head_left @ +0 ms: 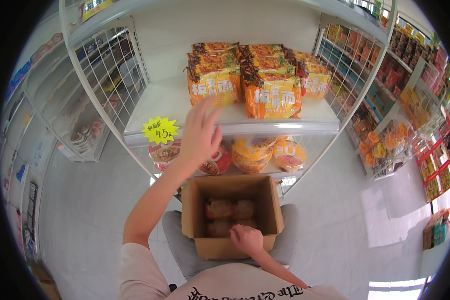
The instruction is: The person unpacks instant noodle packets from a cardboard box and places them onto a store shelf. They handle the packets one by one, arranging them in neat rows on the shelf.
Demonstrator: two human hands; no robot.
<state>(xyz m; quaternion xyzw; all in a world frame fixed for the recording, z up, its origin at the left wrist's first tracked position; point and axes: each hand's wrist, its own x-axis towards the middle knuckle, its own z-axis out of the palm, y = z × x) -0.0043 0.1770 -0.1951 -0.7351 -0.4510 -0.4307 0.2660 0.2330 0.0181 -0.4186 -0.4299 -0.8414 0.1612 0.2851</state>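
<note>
My left hand (202,131) is raised before the front edge of a white shelf (157,97), its fingers apart and nothing in it. Just beyond its fingertips stand several orange and yellow noodle bags (213,84) in rows, with more bags (272,92) beside them to the right. An open cardboard box (230,245) rests on my lap. My right hand (247,240) reaches over the near rim with curled fingers; whether they grip anything is hidden. Several wrapped packs (219,209) lie at the shadowed bottom of the box.
A yellow starburst price tag (160,130) hangs on the shelf edge. Instant noodle bowls (289,155) stand on the tier below. White wire side panels (114,75) flank the shelf. Stocked racks (382,71) line the right, other shelving (86,138) the left, and tiled floor (333,225) lies between.
</note>
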